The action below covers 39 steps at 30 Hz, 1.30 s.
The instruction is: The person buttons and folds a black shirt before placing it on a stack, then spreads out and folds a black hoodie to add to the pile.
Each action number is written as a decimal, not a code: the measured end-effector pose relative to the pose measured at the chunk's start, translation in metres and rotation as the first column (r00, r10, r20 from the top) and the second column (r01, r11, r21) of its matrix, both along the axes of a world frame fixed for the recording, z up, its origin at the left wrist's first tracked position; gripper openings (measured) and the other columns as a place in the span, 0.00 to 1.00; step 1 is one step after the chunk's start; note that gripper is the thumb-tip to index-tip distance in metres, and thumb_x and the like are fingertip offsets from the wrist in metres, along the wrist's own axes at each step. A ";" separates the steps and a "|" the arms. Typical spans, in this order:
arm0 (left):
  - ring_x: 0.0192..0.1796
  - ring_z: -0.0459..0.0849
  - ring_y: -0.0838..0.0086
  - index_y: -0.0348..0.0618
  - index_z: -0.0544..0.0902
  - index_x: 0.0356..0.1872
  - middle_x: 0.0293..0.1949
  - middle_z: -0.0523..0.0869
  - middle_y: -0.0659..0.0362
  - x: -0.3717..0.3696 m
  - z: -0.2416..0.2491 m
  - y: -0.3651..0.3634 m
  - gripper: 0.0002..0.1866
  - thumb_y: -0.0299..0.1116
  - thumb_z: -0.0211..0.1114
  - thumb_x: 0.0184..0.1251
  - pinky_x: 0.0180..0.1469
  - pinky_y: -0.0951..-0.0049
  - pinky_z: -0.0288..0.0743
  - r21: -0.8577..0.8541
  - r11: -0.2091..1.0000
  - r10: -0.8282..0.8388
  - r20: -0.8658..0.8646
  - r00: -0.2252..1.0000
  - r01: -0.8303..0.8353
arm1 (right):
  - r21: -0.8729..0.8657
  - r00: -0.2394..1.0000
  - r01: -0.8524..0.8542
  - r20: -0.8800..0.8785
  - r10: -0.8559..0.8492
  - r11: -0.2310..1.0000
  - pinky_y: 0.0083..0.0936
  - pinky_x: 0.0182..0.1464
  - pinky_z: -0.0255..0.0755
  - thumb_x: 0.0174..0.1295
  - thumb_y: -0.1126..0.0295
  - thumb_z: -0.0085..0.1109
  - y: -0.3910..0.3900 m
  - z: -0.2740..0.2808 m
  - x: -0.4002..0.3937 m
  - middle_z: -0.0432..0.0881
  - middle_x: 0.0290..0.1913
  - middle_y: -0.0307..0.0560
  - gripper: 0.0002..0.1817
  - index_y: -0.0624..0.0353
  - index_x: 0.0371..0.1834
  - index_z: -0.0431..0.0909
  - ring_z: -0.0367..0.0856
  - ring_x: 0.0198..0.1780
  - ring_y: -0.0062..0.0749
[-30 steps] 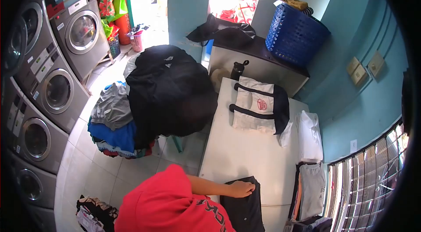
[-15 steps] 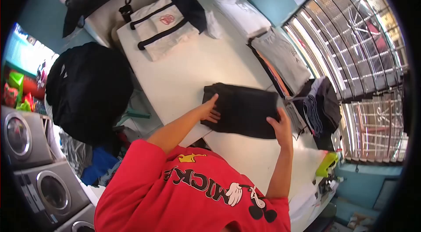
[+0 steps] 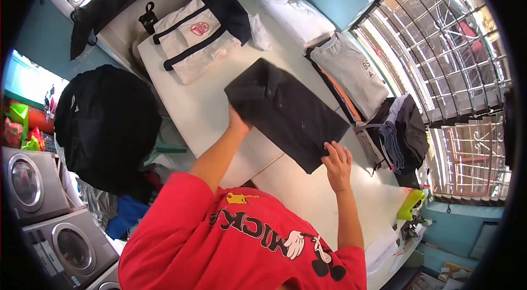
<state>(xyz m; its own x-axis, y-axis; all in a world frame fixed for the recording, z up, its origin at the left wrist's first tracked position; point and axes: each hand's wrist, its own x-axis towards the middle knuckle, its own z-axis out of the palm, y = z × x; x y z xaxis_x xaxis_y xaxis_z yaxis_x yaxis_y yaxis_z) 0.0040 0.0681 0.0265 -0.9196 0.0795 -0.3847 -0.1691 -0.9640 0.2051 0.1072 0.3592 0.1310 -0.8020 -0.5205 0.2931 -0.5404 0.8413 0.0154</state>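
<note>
A black shirt [image 3: 285, 109], folded into a rectangle with its buttons facing up, is held at a slant over the white table [image 3: 192, 120]. My left hand [image 3: 237, 121] grips its left edge from below, the fingers hidden under the cloth. At the lower right corner, my right hand [image 3: 337, 166] has its fingertips over the top of the edge; its thumb is out of sight.
Behind lies a cream and navy bag [image 3: 200, 32]. Along the window side stand white folded clothes [image 3: 296, 13], a grey shirt stack [image 3: 351, 68] and a dark clothes pile [image 3: 403, 133]. A large black bundle [image 3: 107, 120] and washing machines [image 3: 71, 243] are on my left.
The shirt has turned so its left end is raised and farther back, and its buttoned side now shows. My left hand moved under its edge; my right hand shifted to the near corner.
</note>
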 end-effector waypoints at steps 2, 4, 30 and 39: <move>0.60 0.65 0.64 0.43 0.68 0.55 0.55 0.71 0.55 0.026 -0.030 -0.029 0.34 0.61 0.46 0.57 0.63 0.59 0.52 0.098 0.991 -0.090 0.019 0.996 0.088 | -0.069 0.988 0.141 0.067 -0.136 0.988 0.35 0.55 0.57 0.47 0.76 0.53 0.021 -0.055 0.020 0.74 0.43 0.39 0.06 0.52 0.28 0.71 0.70 0.51 0.31; 0.63 0.61 0.63 0.42 0.67 0.56 0.57 0.69 0.56 0.034 -0.032 -0.040 0.36 0.63 0.47 0.56 0.65 0.53 0.44 0.201 0.965 -0.179 0.037 0.983 0.168 | -0.121 0.953 0.282 0.150 -0.264 0.952 0.32 0.53 0.61 0.49 0.76 0.53 0.026 -0.101 0.039 0.75 0.42 0.40 0.05 0.53 0.28 0.71 0.71 0.49 0.31; 0.46 0.77 0.66 0.34 0.66 0.52 0.44 0.77 0.53 -0.099 0.058 -0.008 0.30 0.20 0.64 0.43 0.52 0.69 0.71 -0.758 0.629 -0.214 0.046 0.976 0.174 | -0.178 0.509 0.824 0.651 0.563 -0.538 0.11 0.22 0.63 0.51 0.74 0.59 -0.009 -0.042 -0.033 0.73 0.33 0.35 0.14 0.57 0.41 0.70 0.69 0.28 0.15; 0.49 0.74 0.69 0.40 0.67 0.51 0.46 0.75 0.57 -0.232 0.138 0.114 0.26 0.22 0.65 0.48 0.52 0.72 0.70 -0.568 0.822 -0.274 -0.348 0.897 0.032 | -0.756 0.839 0.484 0.543 -0.011 -0.440 0.12 0.25 0.62 0.55 0.74 0.52 0.085 0.041 -0.132 0.74 0.42 0.33 0.22 0.55 0.55 0.63 0.70 0.31 0.14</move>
<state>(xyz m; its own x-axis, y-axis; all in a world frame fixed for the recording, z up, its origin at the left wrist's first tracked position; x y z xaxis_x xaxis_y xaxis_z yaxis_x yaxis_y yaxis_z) -0.2275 0.1817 0.1643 -0.9919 0.1262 -0.0124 -0.0915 -0.6443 0.7593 -0.0247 0.4438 0.1719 -0.8528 0.5006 -0.1488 -0.0425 -0.3504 -0.9356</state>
